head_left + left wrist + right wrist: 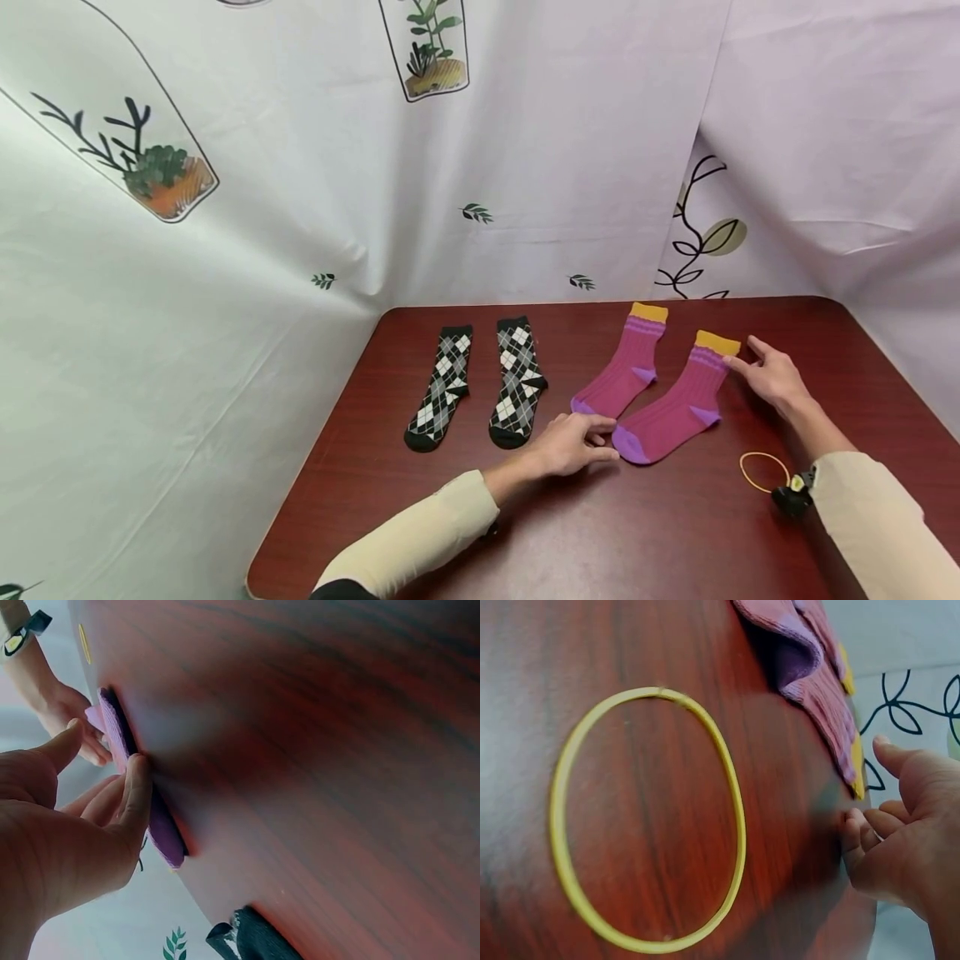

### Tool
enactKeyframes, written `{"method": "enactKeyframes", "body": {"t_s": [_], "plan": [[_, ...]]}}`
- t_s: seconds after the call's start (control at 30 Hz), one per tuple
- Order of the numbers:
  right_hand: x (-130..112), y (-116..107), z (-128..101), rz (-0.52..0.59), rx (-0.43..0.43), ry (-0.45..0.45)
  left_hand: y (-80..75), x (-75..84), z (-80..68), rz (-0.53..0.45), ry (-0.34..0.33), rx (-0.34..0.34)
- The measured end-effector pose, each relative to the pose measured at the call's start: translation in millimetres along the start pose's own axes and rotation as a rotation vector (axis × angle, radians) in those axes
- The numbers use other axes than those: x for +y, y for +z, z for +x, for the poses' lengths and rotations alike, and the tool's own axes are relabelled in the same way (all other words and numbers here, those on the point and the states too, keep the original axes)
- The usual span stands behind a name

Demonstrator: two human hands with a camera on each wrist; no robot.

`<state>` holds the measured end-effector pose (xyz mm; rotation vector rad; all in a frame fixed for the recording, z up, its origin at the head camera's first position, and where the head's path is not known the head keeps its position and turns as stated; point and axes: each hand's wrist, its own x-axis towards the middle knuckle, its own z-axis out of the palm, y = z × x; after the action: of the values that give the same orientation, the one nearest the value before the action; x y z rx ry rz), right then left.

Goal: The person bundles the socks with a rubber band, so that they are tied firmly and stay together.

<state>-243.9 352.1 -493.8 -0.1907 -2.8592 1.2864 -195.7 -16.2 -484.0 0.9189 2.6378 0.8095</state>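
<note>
Two pink-purple socks with yellow cuffs lie flat at the right of the table, toes toward the near left. My left hand, fingers relaxed, has its fingertips right at the purple toe of the nearer pink sock. The farther pink sock lies just behind it. My right hand is beside the nearer sock's yellow cuff, thumb and fingers spread apart. In the right wrist view, nothing shows between that hand's thumb and fingers.
Two black, grey and white argyle socks, one at left and one nearer the middle, lie side by side. A thin yellow loop is near my right wrist. Behind the dark red table hangs a printed white cloth.
</note>
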Motion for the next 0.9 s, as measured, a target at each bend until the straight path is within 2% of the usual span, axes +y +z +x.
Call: {"method": "enactKeyframes", "body": {"t_s": [0.13, 0.27, 0.57, 0.7, 0.9], "plan": [[1, -3, 5, 0.019, -0.004, 0.034, 2.1, 2.1, 2.2, 0.044, -0.027, 0.034], [2, -3, 10, 0.009, 0.013, 0.023, 4.8, 4.2, 4.0, 0.1, -0.043, 0.082], [-3, 0, 15, -0.085, 0.063, 0.027, 8.7, 8.5, 9.5, 0.208, 0.013, 0.171], [-4, 3, 16, -0.101, 0.097, 0.066, 13.1, 11.7, 10.7, 0.317, 0.019, 0.207], [-5, 9, 15, -0.054, 0.175, 0.151, 19.8, 18.3, 11.2, 0.433, -0.016, 0.216]]}}
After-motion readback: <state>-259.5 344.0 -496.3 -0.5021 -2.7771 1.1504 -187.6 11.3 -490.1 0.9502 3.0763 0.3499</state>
